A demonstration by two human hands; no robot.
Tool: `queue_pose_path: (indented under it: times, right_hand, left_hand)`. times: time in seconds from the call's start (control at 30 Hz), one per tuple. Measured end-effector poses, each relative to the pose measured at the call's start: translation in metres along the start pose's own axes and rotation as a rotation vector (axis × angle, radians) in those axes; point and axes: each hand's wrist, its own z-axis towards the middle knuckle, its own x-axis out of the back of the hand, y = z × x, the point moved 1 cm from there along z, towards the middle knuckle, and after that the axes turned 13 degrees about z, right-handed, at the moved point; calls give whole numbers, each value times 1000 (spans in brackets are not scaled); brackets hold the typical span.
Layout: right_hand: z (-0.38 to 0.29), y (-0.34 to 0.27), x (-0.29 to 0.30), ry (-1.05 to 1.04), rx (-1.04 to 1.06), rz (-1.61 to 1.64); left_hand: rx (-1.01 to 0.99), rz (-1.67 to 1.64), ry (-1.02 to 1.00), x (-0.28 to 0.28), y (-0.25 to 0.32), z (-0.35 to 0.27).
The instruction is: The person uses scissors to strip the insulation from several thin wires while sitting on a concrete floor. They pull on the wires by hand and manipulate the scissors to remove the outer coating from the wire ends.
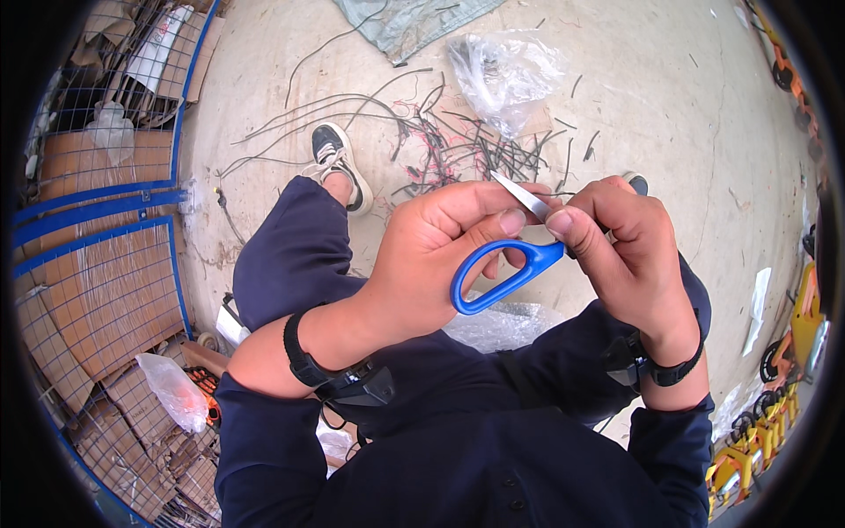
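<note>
A pair of scissors with a blue plastic handle [476, 298] lies across both hands, its pointed metal blade [521, 193] aimed up and to the left. Only one handle loop shows. My right hand [624, 254] pinches the scissors where blade meets handle, thumb on top. Between the fingertips of both hands runs a short thin dark wire [561, 193]. My left hand [432, 254] has its fingers curled behind the blade, the index fingertip at the wire; its exact grip is partly hidden by the scissors.
Black and red wire scraps [455, 148] litter the concrete floor ahead, beside a clear plastic bag [505, 72] and a grey-green sheet [419, 23]. Blue-framed mesh cages [112, 264] with cardboard stand at left. Yellow and orange equipment [739, 462] lines the right edge. Bubble wrap [502, 325] lies between the legs.
</note>
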Motion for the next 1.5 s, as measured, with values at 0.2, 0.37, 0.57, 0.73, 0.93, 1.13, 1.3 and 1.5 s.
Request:
queue_pose_path:
  times: [0.2, 0.37, 0.57, 0.73, 0.93, 1.13, 1.3, 1.5]
  right_hand:
    - [2, 1, 1, 1, -18, -13]
    - [2, 2, 3, -29, 25, -6]
    - [-1, 0, 11, -47, -103, 475]
    - [9, 6, 25, -72, -272, 531]
    - [11, 9, 13, -95, -333, 501]
    - [10, 5, 15, -109, -303, 395]
    - [10, 8, 15, -21, -153, 357]
    - [12, 13, 14, -5, -105, 298]
  left_hand:
    - [11, -12, 94, -5, -2, -1]
    - [-20, 11, 12, -1, -2, 0]
    - [-123, 191, 47, -1, -4, 0]
    - [-147, 106, 37, 0, -7, 2]
    - [-126, 85, 45, -1, -7, -1]
    - [-100, 101, 65, -1, -1, -1]
    - [-66, 87, 8, 1, -3, -1]
    - [-93, 52, -37, -2, -11, 1]
